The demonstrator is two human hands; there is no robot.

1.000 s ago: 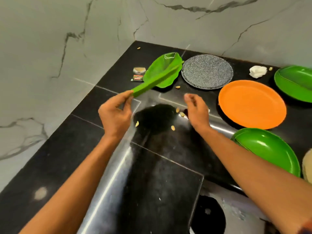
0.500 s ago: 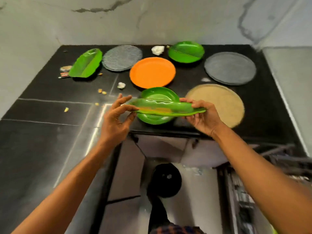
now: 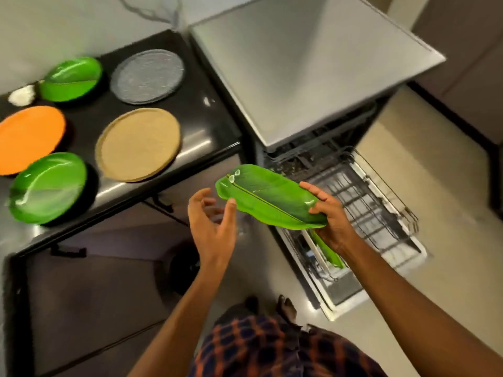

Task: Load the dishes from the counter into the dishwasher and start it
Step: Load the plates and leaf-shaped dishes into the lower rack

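We have swung the leaf-shaped green plate (image 3: 268,198) off the counter (image 3: 206,126) to the dishwasher rack (image 3: 381,213) at three o'clock. Our right hand (image 3: 333,221) grasps its end; our left hand (image 3: 215,224) has released it, fingers spread.

No words, numbers or signs can be read here. There are none on the leaf plate (image 3: 269,200), the dishwasher (image 3: 299,63) or the counter (image 3: 206,123).
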